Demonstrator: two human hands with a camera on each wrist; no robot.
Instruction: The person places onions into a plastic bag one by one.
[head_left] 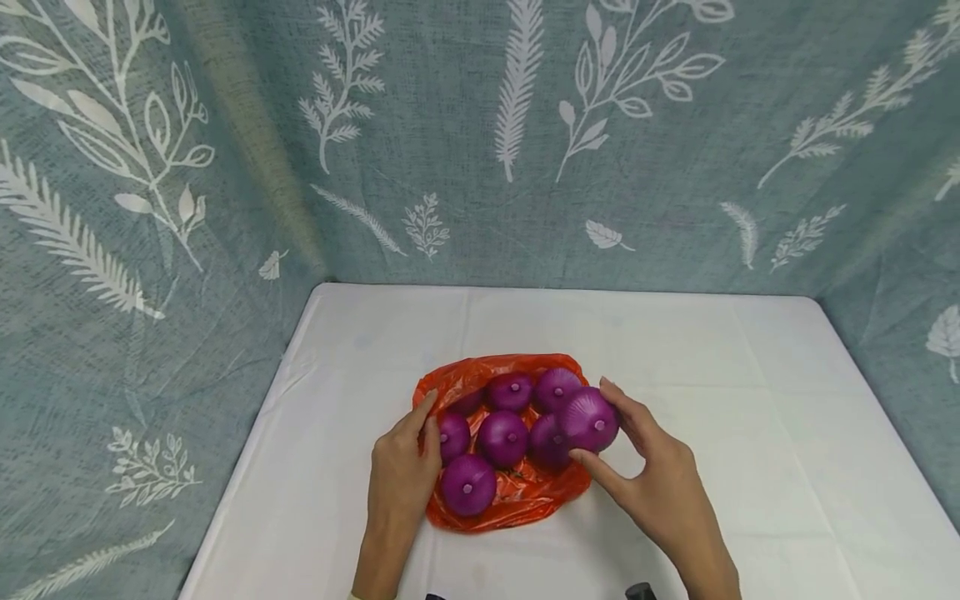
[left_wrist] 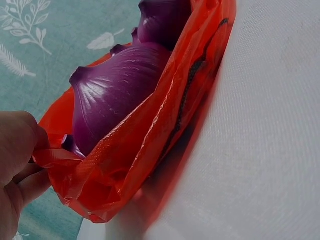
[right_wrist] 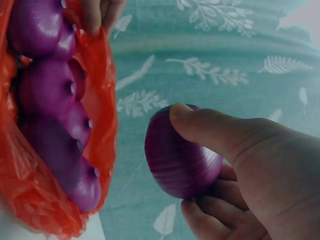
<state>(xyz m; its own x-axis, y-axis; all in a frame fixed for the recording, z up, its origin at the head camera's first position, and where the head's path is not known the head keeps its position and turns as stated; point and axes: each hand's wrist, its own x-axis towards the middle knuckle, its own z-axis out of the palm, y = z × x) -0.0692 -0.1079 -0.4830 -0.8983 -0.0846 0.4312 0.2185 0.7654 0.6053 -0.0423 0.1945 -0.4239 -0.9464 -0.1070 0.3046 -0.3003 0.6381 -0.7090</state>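
A red plastic bag (head_left: 498, 521) lies on the table with its mouth spread wide, and several purple onions (head_left: 502, 439) fill it. At the bag's left side my left hand (head_left: 401, 475) pinches the rim; the left wrist view shows the plastic (left_wrist: 67, 160) bunched between thumb and fingers. My right hand (head_left: 663, 479) grips one onion (head_left: 590, 419) between thumb and fingers at the bag's right edge. In the right wrist view this held onion (right_wrist: 182, 155) is apart from the bag, its lower side partly behind the fingers.
A white cloth (head_left: 750, 400) covers the table. Blue-green curtains (head_left: 450, 108) with white leaf prints hang behind it and along both sides. Two small dark objects, one of them a black tip (head_left: 640, 591), show at the bottom edge of the head view.
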